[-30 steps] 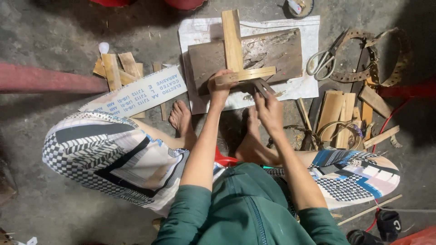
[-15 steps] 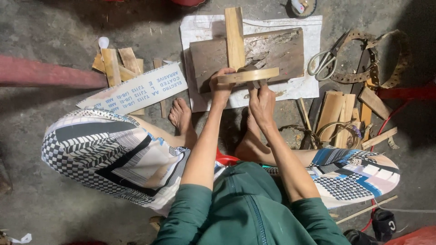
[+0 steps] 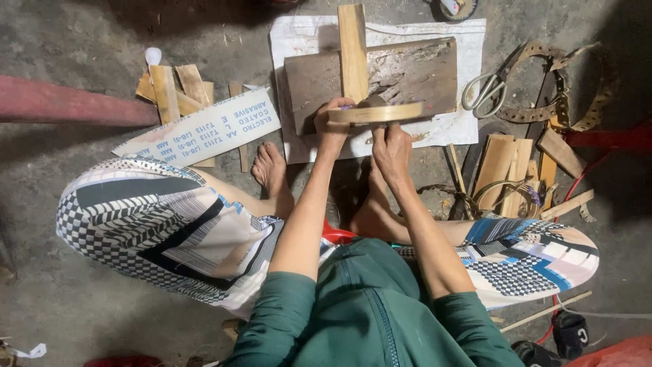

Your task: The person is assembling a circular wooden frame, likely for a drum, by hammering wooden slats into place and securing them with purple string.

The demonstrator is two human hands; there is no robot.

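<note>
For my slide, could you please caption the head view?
Left hand and right hand hold a pale wooden hoop over a brown board.

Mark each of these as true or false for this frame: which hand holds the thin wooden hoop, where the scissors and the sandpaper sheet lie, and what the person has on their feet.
1. The left hand grips the thin wooden hoop at its left end. True.
2. The scissors lie on the left side of the picture, by the red bar. False: they lie on the right, beside the white sheet.
3. The sandpaper sheet lies left of the wooden board. True.
4. The person wears shoes. False: both feet are bare.
5. The right hand is below the hoop. True.
</note>
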